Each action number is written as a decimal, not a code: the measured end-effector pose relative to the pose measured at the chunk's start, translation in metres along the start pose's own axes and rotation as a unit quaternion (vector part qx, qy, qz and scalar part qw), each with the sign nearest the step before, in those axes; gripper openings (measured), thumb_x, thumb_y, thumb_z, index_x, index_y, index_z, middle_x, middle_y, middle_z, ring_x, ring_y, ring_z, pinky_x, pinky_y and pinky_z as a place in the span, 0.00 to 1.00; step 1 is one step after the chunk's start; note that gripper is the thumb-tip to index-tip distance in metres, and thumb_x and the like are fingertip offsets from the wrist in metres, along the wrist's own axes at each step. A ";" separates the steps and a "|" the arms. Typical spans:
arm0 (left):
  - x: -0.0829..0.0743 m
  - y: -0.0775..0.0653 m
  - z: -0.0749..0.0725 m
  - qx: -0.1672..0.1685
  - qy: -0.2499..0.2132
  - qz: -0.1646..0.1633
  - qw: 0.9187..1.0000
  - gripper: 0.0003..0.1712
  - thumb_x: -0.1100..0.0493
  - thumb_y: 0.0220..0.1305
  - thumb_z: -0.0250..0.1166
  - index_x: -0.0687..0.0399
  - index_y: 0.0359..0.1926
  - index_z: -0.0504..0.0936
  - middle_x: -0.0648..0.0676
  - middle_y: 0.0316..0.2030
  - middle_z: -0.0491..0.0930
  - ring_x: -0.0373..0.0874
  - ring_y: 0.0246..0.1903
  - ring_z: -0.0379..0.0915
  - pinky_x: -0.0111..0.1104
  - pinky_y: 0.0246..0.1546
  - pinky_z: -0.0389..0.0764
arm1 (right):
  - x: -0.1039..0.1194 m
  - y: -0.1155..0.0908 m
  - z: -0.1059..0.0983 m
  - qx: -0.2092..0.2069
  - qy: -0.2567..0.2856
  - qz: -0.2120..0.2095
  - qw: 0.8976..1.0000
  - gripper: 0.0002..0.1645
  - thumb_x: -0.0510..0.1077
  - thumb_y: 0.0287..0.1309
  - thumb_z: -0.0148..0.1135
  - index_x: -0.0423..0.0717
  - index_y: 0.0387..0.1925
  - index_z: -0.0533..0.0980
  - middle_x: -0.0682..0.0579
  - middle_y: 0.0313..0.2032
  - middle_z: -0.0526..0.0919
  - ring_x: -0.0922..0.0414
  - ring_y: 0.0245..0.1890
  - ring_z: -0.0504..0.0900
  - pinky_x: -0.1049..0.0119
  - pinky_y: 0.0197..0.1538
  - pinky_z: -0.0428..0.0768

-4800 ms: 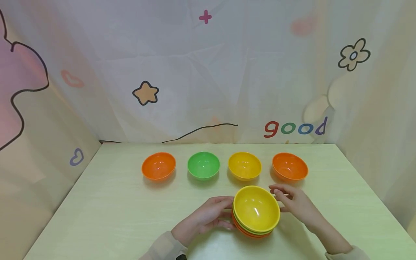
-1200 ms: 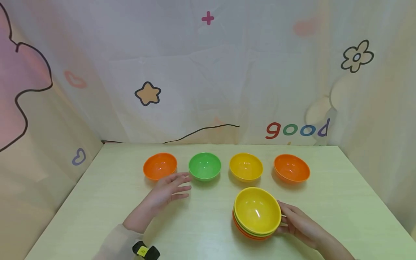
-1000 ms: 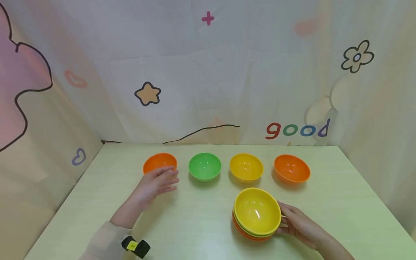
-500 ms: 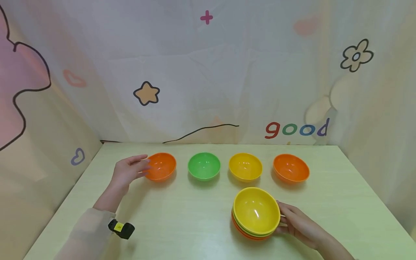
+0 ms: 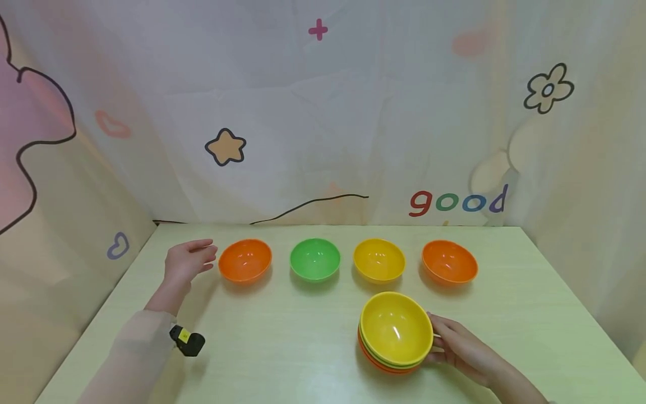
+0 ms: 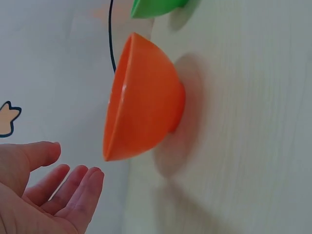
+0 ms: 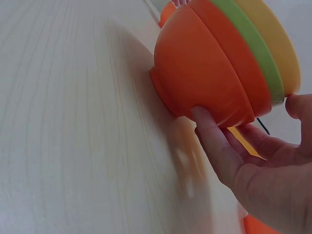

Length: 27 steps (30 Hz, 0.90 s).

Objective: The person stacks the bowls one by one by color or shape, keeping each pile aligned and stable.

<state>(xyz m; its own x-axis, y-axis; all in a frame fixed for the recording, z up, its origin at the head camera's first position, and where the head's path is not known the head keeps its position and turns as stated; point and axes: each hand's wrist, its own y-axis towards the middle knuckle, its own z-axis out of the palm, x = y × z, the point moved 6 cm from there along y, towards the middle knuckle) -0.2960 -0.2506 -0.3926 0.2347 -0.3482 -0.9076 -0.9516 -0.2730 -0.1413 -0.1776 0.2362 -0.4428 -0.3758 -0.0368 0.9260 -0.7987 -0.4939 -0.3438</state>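
Note:
My left hand (image 5: 188,262) hovers just left of the leftmost orange bowl (image 5: 245,261), holding nothing. In the left wrist view, its thumb and fingers are spread apart, with a gap between the fingertips (image 6: 96,176) and that bowl's rim. Nearer the front stands a stack of nested bowls: a yellow bowl (image 5: 396,328) on top, a green bowl (image 7: 253,44) below it and orange bowls (image 7: 200,68) at the bottom. My right hand (image 5: 461,348) touches the stack's right side. Its fingers lie along the orange wall, and its thumb is at the yellow rim.
Along the back of the table (image 5: 282,348), a green bowl (image 5: 315,260), a yellow bowl (image 5: 379,261) and another orange bowl (image 5: 449,262) continue the row to the right. A printed cloth (image 5: 282,112) hangs behind the table.
My left hand has left the stack and moved left, passing in front of the leftmost orange bowl to its far left side. My right hand has come against the stack, which stays in place.

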 end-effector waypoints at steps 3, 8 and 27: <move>0.004 0.005 0.002 -0.003 0.007 -0.012 1.000 0.27 0.54 0.64 0.57 0.62 0.61 0.69 0.64 0.57 0.71 0.55 0.52 0.73 0.34 0.45 0.79 | 0.000 0.000 0.000 0.001 0.000 -0.001 1.000 0.43 0.59 0.68 0.38 0.27 0.66 0.48 0.53 0.50 0.77 0.58 0.46 0.78 0.59 0.52 0.79; 0.009 0.010 0.008 0.011 0.024 -0.036 0.999 0.27 0.56 0.64 0.57 0.63 0.61 0.68 0.65 0.58 0.69 0.56 0.53 0.71 0.36 0.47 0.79 | 0.000 0.000 0.000 -0.002 0.001 0.002 1.000 0.43 0.59 0.68 0.38 0.27 0.66 0.48 0.53 0.50 0.76 0.57 0.46 0.78 0.59 0.52 0.79; 0.015 0.021 0.028 0.058 0.129 -0.070 0.988 0.26 0.59 0.63 0.58 0.70 0.58 0.68 0.69 0.53 0.70 0.57 0.45 0.74 0.38 0.42 0.82 | -0.001 0.000 -0.001 -0.007 0.004 0.004 1.000 0.46 0.61 0.66 0.41 0.27 0.66 0.46 0.53 0.50 0.76 0.58 0.46 0.78 0.59 0.52 0.79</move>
<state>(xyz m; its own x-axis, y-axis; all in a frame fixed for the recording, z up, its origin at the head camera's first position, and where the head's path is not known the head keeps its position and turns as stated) -0.3180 -0.2367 -0.4203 0.3939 -0.5346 -0.7477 -0.9191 -0.2358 -0.3156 -0.1771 0.2370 -0.4438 -0.3866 -0.0339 0.9216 -0.8023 -0.4805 -0.3542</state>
